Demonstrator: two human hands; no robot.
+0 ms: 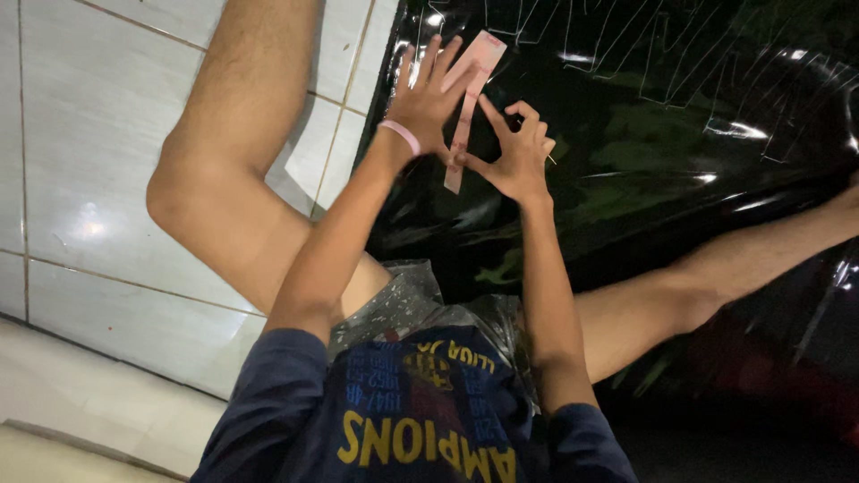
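Above the black glossy sheet [680, 152], both hands are sharing a pink paper strip [469, 98]. The left hand [428, 103] is lying splayed against its upper part; the right hand [517, 154] is pinching its lower end in a narrow grip. The strip's long axis is running steeply, top tilted right (a needle-like glint beside the right fingers, too small to tell).

My left hand [428, 98] hides part of the pink strip [467, 107]. My right foot [846, 210] runs off frame; I can't read the sheet's [680, 134] marks.
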